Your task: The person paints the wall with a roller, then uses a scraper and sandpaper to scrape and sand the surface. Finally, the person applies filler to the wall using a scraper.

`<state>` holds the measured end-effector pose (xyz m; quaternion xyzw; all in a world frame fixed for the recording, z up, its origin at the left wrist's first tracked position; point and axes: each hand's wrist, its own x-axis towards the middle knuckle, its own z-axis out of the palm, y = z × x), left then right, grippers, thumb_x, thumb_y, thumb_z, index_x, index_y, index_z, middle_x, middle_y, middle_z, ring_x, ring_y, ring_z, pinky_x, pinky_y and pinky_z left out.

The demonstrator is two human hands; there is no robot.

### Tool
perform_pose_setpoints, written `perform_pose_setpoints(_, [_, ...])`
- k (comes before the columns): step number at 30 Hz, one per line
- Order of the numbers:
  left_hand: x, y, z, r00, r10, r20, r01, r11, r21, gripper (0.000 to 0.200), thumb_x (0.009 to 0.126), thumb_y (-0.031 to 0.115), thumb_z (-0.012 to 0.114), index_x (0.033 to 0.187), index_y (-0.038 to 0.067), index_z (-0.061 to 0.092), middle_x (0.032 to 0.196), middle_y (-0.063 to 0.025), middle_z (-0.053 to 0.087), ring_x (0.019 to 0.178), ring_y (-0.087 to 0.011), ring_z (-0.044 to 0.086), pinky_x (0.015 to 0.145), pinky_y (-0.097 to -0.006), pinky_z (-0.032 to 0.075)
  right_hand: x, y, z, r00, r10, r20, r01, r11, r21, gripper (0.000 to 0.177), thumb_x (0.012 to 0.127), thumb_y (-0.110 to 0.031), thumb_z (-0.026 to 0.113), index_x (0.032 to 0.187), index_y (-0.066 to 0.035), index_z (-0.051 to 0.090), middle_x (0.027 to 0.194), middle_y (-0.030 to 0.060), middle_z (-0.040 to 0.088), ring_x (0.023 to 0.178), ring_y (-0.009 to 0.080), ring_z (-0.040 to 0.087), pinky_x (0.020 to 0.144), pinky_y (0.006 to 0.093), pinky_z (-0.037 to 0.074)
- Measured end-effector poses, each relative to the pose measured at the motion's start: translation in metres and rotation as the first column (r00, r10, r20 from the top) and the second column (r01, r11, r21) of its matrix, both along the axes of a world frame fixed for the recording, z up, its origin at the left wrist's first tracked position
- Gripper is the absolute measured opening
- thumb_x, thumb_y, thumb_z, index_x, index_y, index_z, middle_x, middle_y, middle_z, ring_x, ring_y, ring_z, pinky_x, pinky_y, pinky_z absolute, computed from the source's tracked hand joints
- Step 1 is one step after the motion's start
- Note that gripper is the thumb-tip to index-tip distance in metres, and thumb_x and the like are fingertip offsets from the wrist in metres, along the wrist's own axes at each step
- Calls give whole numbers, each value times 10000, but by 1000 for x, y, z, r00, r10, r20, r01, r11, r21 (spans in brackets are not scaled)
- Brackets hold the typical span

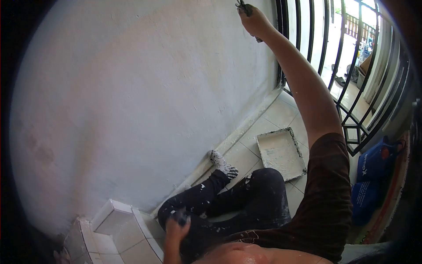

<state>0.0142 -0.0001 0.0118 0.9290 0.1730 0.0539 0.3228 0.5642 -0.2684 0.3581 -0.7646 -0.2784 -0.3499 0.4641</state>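
Observation:
My right hand (256, 21) is raised high against the wall, near the black metal grille. It is closed around a dark tool (244, 7); one end sticks out above the fingers and a short bit shows below the palm. The tool's kind is not clear. My left hand (177, 229) is low, by my bent knee in paint-spotted dark trousers. Its fingers are curled at a dark, blurred thing (179, 217) that I cannot make out. The pale wall (145, 97) fills the left and middle, with uneven, streaky patches.
A paint tray (281, 152) with whitish paint lies on the floor tiles (281, 110). Tiled steps (118, 224) stand at lower left. The black grille (326, 39) is at upper right, with blue bags (369, 176) below it. My spotted sock (222, 165) is against the wall's base.

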Motion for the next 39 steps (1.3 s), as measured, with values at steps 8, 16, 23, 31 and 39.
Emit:
perform_pose_setpoints(8, [294,-94,243,305,-518,799,405,830,383,447,822,139,689,1226,-3,563,1175,-137,640,1065,-242,607,921,-377,453,-2,41,-19,996,52,-76,-50,998,30,364,986,-361,479,944,-10,563,615,161,583,471,271,550,475,411,466])
perform_pose_setpoints(16, [520,-144,355,778,3,629,204,945,-257,831,886,534,541,1327,-161,434,1363,-342,463,1277,-400,480,1056,-389,380,11,55,-37,974,-11,224,128,847,-515,213,860,-118,564,1038,-45,655,1134,159,630,1112,296,583,912,371,485])
perform_pose_setpoints(23, [559,-117,315,828,-54,558,214,950,-225,522,981,450,478,1180,-17,602,1118,-191,652,1038,-280,617,900,-373,468,30,70,-86,993,119,25,-114,980,-166,317,885,-110,542,1187,-16,526,1158,222,595,1096,374,590,922,434,482])
perform_pose_setpoints(31, [545,-107,174,864,-58,500,84,996,-30,497,970,423,473,1037,-57,583,1049,-283,649,1016,-407,618,890,-448,458,23,89,-241,939,287,-189,-293,956,-4,432,899,-136,538,1276,-2,374,1057,302,631,1004,473,598,830,526,485])
perform_pose_setpoints(39, [479,-136,12,913,45,406,40,980,-197,352,975,361,521,1031,13,538,902,-246,661,884,-410,642,774,-453,490,-64,50,-379,831,276,-484,-305,952,20,577,880,-137,576,1365,14,302,951,297,649,913,487,613,776,518,496])
